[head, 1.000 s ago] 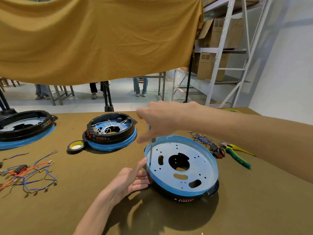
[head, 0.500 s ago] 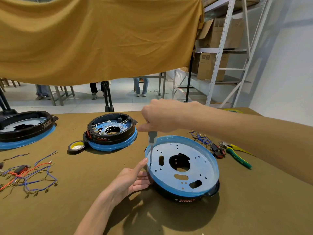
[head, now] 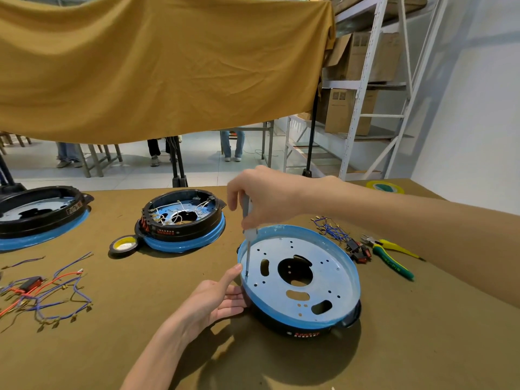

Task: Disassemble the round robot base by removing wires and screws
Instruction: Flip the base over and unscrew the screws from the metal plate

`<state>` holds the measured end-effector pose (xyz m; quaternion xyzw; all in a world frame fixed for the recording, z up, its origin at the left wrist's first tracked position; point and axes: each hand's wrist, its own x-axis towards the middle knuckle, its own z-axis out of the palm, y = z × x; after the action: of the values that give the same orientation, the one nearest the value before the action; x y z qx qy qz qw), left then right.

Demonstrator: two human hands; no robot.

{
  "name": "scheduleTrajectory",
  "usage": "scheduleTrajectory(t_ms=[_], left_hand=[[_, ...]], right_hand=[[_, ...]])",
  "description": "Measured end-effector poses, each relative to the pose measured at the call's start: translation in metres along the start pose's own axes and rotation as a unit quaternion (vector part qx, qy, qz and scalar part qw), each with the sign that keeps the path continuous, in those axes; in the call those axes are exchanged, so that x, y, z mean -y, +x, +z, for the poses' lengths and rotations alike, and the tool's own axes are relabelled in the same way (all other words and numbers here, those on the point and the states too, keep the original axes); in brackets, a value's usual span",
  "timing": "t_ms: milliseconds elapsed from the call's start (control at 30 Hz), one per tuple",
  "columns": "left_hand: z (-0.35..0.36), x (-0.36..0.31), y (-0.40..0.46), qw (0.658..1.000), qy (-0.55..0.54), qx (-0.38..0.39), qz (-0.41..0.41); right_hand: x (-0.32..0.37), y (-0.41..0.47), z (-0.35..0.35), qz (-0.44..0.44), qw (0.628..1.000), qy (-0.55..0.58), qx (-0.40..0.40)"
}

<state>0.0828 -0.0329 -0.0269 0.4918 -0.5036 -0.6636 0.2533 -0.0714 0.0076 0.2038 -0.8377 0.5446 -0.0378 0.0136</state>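
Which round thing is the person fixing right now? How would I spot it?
Look at the brown table, then find the round base nearest the person, between both hands. It lies flipped, showing a bare metal plate with holes, with a screwdriver standing on it. The other two bases sit farther back with black rims up.

You can see red print on the black side of your round base [head: 306, 333], but it is too small to read. Lettering on the green pliers handle [head: 394, 264] is also not clearly readable.
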Motion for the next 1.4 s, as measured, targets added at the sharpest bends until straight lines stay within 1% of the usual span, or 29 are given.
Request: scheduleTrajectory(t_ms=[67, 100, 200, 233, 267, 400, 433, 500, 567, 600, 667, 733, 767, 800, 900, 933, 1100, 1200, 1300, 1400], left_hand=[[0.000, 0.001, 0.000, 1.000, 0.002, 0.001, 0.002], [0.000, 0.001, 0.000, 1.000, 0.003, 0.002, 0.006], [-0.002, 0.003, 0.000, 1.000, -0.001, 0.008, 0.007], [-0.002, 0.003, 0.000, 1.000, 0.000, 0.011, 0.004], [-0.003, 0.003, 0.000, 1.000, 0.002, 0.015, 0.001], [-0.002, 0.002, 0.001, 1.000, 0.004, 0.012, -0.003], [-0.002, 0.002, 0.001, 1.000, 0.004, 0.011, -0.003], [-0.002, 0.002, 0.001, 1.000, 0.003, 0.011, -0.001], [-0.002, 0.002, 0.001, 1.000, 0.003, 0.008, 0.003], [-0.002, 0.003, 0.000, 1.000, 0.004, 0.008, 0.005], [-0.001, 0.002, 0.000, 1.000, 0.005, 0.009, 0.007], [-0.001, 0.002, 0.000, 1.000, 0.007, 0.008, 0.009], [0.000, 0.001, 0.000, 1.000, 0.007, 0.008, 0.010], [0.000, 0.002, 0.000, 1.000, 0.007, 0.009, 0.011], [0.000, 0.003, -0.001, 1.000, 0.005, 0.004, 0.014], [0.000, 0.003, 0.000, 1.000, 0.004, 0.001, 0.014], [0.002, 0.003, 0.003, 1.000, 0.004, -0.006, 0.012], [0.001, 0.004, 0.005, 1.000, 0.004, -0.012, 0.012], [-0.001, 0.005, 0.006, 1.000, 0.006, -0.009, 0.012], [-0.002, 0.006, 0.007, 1.000, 0.006, -0.008, 0.007]], right_hand=[[-0.002, -0.001, 0.000, -0.001, 1.000, 0.020, 0.015], [-0.002, 0.000, 0.003, 0.006, 1.000, -0.007, 0.012], [-0.002, 0.001, 0.008, 0.049, 0.986, -0.156, -0.036], [-0.003, 0.002, 0.008, 0.052, 0.983, -0.172, -0.045], [-0.004, 0.002, 0.006, 0.047, 0.984, -0.164, -0.046], [-0.005, -0.002, -0.003, 0.001, 1.000, -0.005, -0.001], [-0.005, -0.003, -0.003, -0.004, 1.000, 0.010, 0.011], [-0.004, -0.002, 0.002, 0.007, 0.999, -0.042, 0.006], [-0.001, 0.000, 0.005, 0.031, 0.992, -0.123, -0.025], [-0.001, 0.002, 0.006, 0.039, 0.990, -0.132, -0.037], [0.001, 0.003, 0.003, 0.029, 0.996, -0.084, -0.021], [0.003, 0.001, -0.004, 0.015, 0.999, -0.024, 0.028], [0.004, -0.001, -0.007, 0.011, 0.999, -0.013, 0.048], [0.004, -0.002, -0.006, 0.013, 0.998, -0.027, 0.050], [0.005, -0.004, 0.003, 0.046, 0.987, -0.151, -0.019], [0.004, -0.004, 0.005, 0.047, 0.986, -0.158, -0.034], [-0.013, -0.018, 0.003, 0.034, 0.999, -0.027, -0.024], [-0.031, -0.037, 0.018, 0.054, 0.995, 0.036, -0.071], [-0.052, -0.060, 0.034, 0.097, 0.982, 0.105, -0.125], [-0.075, -0.087, 0.050, 0.163, 0.961, 0.166, -0.150]])
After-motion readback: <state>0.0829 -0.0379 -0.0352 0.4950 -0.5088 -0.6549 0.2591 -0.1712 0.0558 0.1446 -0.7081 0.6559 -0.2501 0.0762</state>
